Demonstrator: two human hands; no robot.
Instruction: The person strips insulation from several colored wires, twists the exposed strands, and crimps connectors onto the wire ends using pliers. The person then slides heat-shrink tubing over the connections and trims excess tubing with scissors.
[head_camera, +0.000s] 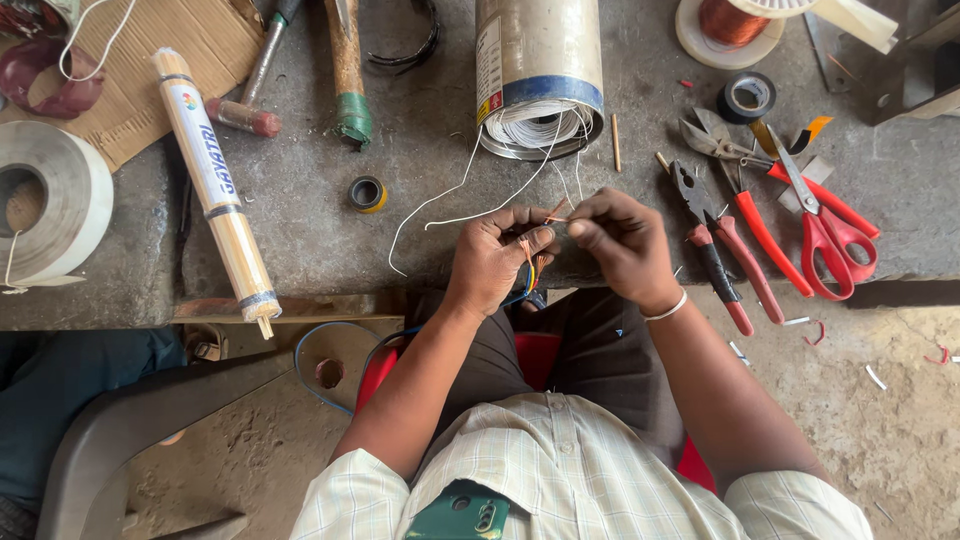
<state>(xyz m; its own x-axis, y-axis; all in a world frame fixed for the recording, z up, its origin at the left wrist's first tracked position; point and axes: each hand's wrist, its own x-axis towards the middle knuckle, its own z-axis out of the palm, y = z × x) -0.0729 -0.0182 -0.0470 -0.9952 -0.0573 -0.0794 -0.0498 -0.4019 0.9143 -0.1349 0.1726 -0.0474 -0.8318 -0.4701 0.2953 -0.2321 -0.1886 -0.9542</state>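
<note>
Hands meet at the edge of the grey workbench (400, 150): the left hand (497, 258) is closed around a bunch of thin copper-coloured wires (530, 258), while the right hand (622, 243) pinches one wire end between thumb and forefinger just beside the left thumb. White leads (470, 185) run from the open end of the metal cylinder (538, 70) lying above the hands. Red-handled pliers (715, 245) and red scissors (825, 225) lie to the right, near the right hand.
</note>
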